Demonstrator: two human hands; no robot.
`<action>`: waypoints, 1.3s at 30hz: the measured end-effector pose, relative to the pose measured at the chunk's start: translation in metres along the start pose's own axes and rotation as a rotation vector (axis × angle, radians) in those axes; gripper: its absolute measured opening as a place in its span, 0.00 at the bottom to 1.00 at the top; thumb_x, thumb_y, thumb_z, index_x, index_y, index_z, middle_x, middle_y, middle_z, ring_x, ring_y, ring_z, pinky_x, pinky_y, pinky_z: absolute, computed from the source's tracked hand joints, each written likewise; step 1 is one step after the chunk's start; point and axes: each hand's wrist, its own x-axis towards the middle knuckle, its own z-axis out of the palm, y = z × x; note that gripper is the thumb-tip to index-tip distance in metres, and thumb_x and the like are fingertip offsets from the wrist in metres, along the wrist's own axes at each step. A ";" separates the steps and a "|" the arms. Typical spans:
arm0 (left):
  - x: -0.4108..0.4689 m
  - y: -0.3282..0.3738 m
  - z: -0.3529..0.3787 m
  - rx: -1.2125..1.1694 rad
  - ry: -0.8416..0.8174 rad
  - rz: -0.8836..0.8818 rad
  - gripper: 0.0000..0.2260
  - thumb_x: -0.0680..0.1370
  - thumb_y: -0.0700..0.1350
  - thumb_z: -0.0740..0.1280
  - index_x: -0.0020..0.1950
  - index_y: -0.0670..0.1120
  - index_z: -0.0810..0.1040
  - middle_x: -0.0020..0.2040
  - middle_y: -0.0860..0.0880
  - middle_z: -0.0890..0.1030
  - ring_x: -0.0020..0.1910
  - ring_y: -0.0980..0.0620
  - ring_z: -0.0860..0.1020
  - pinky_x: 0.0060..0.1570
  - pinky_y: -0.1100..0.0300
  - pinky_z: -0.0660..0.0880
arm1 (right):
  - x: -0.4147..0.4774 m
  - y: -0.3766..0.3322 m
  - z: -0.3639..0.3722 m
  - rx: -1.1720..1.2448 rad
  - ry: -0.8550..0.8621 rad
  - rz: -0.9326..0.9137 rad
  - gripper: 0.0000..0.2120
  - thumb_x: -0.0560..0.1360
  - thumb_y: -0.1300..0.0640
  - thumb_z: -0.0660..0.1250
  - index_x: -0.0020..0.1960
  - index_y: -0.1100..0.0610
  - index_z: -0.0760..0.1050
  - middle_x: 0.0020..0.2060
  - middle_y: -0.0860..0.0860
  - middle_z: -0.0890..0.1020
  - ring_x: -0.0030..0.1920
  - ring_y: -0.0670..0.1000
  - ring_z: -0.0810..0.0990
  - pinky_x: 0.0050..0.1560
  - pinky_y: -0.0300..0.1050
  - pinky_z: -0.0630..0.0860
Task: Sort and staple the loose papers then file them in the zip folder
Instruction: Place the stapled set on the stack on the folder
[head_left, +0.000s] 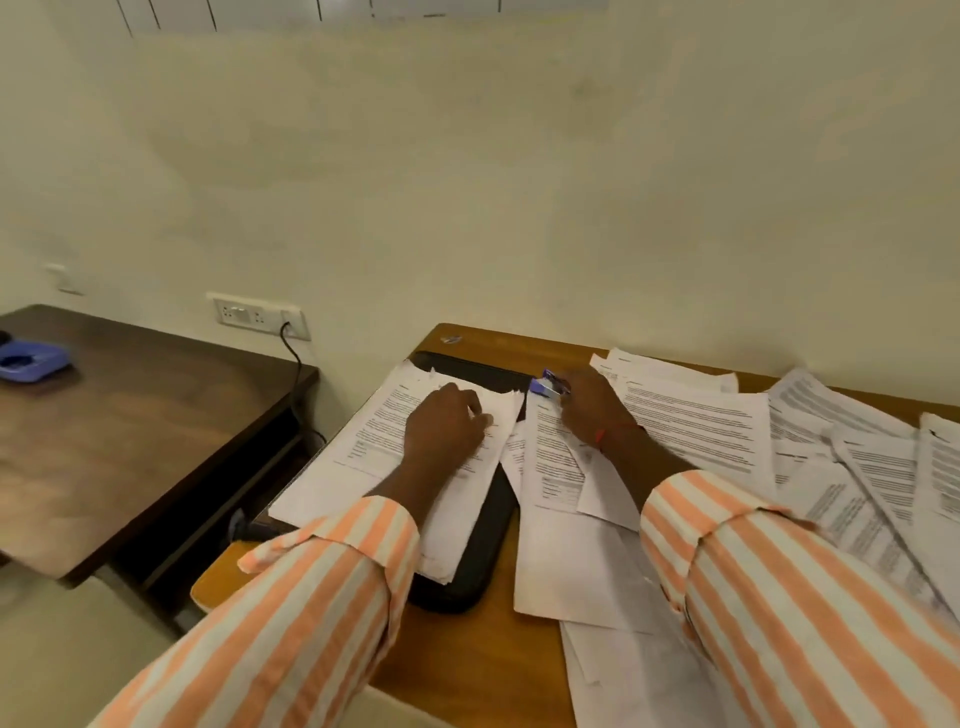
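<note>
While the left hand (447, 421) rests knuckles-up on a stack of papers (374, 441), its fingers are bent with the tips on the top sheet; whether they pinch it cannot be told. That stack lies on a black zip folder (483, 545) at the left end of the wooden desk (467, 665). Just beyond the folder's far right corner, the right hand (587, 405) grips one end of a small blue stapler (545, 387). Loose papers (701, 426) overlap in a spread across the desk's right side, some under the right forearm. Both sleeves are striped orange and white. A darker table (130, 441) stands to the left.
</note>
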 end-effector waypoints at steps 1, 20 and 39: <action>0.005 0.000 0.001 0.018 0.003 0.002 0.10 0.79 0.58 0.66 0.52 0.53 0.81 0.50 0.53 0.79 0.49 0.53 0.76 0.46 0.56 0.73 | 0.009 -0.006 0.004 -0.015 0.010 -0.017 0.13 0.78 0.63 0.65 0.62 0.61 0.77 0.59 0.60 0.78 0.59 0.62 0.78 0.59 0.49 0.73; 0.039 -0.014 0.042 0.018 0.071 0.123 0.12 0.81 0.53 0.65 0.64 0.55 0.74 0.65 0.52 0.73 0.65 0.52 0.70 0.66 0.56 0.65 | 0.169 -0.036 0.082 -0.180 -0.027 -0.084 0.15 0.79 0.63 0.64 0.66 0.57 0.75 0.60 0.59 0.79 0.59 0.60 0.77 0.61 0.53 0.76; 0.021 0.001 0.020 0.186 0.137 0.194 0.14 0.83 0.54 0.62 0.59 0.48 0.81 0.56 0.50 0.82 0.55 0.50 0.78 0.54 0.55 0.76 | 0.004 0.010 0.011 0.031 0.028 -0.012 0.10 0.79 0.61 0.62 0.57 0.60 0.79 0.56 0.58 0.80 0.57 0.60 0.78 0.57 0.50 0.73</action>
